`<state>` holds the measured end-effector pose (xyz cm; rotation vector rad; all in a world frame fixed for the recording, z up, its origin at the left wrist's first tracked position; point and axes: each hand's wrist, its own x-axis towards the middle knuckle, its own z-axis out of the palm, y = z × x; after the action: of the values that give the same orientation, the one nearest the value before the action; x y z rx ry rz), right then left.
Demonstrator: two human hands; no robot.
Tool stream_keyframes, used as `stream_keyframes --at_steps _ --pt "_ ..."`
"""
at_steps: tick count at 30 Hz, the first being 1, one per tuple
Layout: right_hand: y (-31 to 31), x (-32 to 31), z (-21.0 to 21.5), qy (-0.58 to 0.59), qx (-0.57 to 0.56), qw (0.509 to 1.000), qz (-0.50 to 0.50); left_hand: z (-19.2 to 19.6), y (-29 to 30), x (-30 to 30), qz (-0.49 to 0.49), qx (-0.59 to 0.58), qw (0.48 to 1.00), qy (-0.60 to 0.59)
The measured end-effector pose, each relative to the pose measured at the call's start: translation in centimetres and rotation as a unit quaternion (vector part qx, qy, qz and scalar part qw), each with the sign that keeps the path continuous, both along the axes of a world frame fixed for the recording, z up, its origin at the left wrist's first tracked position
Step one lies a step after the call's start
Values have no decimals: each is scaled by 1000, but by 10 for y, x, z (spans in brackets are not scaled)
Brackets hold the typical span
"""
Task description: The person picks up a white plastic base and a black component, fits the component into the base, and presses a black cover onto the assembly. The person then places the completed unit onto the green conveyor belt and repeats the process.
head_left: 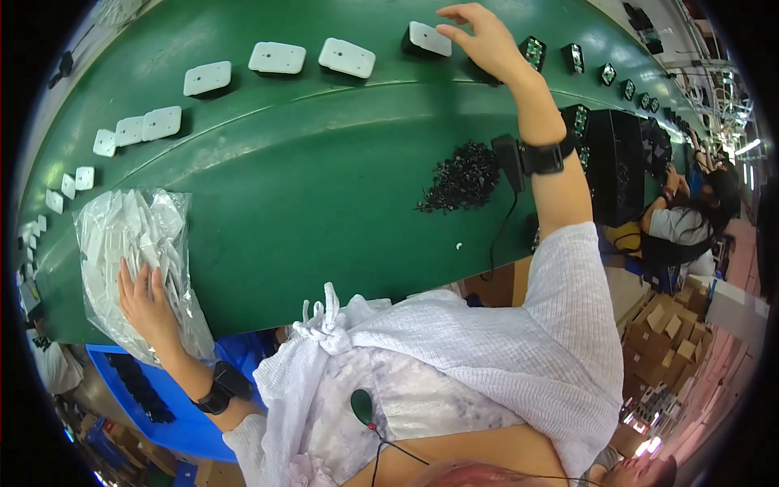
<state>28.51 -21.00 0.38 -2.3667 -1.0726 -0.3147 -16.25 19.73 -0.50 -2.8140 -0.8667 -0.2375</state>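
My left hand rests with spread fingers on a clear plastic bag full of flat white parts, at the left of the green table. Stretched out to the far side, my right hand has thumb and fingers apart and holds nothing that I can see. Its fingertips are next to a black box with a white cover, and whether they touch it I cannot tell. Under that wrist a dark part is mostly hidden. Left of it stand more white-covered boxes in a curved row.
A heap of small black pieces lies on the green table. Open black housings with circuit boards line the far right. A large black bin stands by my right arm. Below the bag is a blue tray. Co-workers sit at right.
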Motion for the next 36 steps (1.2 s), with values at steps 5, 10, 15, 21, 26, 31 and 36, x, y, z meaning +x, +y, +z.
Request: stream_keyframes --at_steps 5,10,15,21,26,31,36 --pt "-33 -85 25 146 -42 988 -20 0 12 -16 -5 -7 999 37" --pt "-64 -130 -1 99 -123 987 35 -2 19 -1 10 14 996 90" --pt "-64 -141 -9 156 -108 982 19 -14 22 20 105 79 980 149" --pt "-54 -150 -8 100 -114 987 55 -9 14 19 71 88 986 124" --pt "-52 -152 -6 133 -93 986 46 -12 21 24 52 44 997 41" --pt "-52 -156 3 171 -70 983 7 0 9 10 18 -26 995 -99" --pt "-48 -153 3 218 -68 973 -40 16 9 -4 8 -39 984 -174"
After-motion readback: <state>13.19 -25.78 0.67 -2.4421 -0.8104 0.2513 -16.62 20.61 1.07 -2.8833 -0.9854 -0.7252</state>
